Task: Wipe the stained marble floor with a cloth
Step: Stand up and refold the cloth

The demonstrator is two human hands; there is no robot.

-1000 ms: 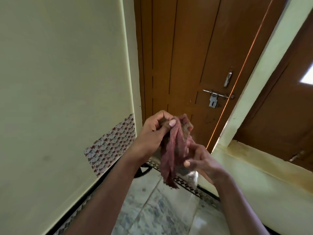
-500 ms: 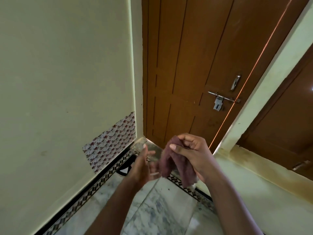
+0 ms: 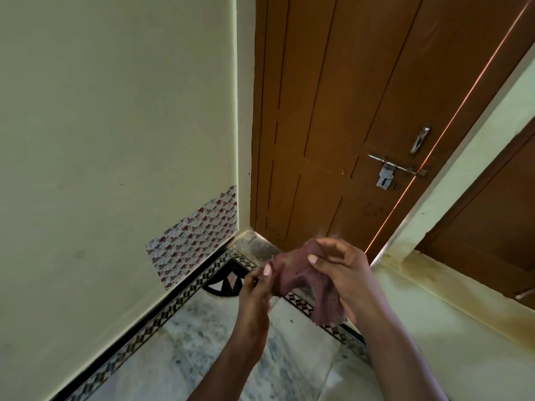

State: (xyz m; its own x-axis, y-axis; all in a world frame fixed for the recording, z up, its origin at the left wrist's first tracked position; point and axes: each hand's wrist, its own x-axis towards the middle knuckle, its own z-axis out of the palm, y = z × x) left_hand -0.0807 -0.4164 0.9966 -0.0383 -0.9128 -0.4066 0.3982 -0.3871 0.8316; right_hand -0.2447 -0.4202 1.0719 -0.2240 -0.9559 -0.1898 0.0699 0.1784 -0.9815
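The maroon cloth (image 3: 301,273) is held in the air above the marble floor (image 3: 202,348), its long axis running from 10 o'clock down to 4 o'clock, loose end hanging. The right hand (image 3: 344,276) has a closed grip on its upper part; the left hand (image 3: 256,287) pinches its 9 o'clock edge.

The right hand (image 3: 343,273) covers the cloth (image 3: 295,273) behind its fingers, so the grip under them is hidden. Below the left hand (image 3: 254,287) fingertips, both forearms run off the bottom edge. Stains on the marble floor (image 3: 292,337) beneath the fingers are too faint to tell.
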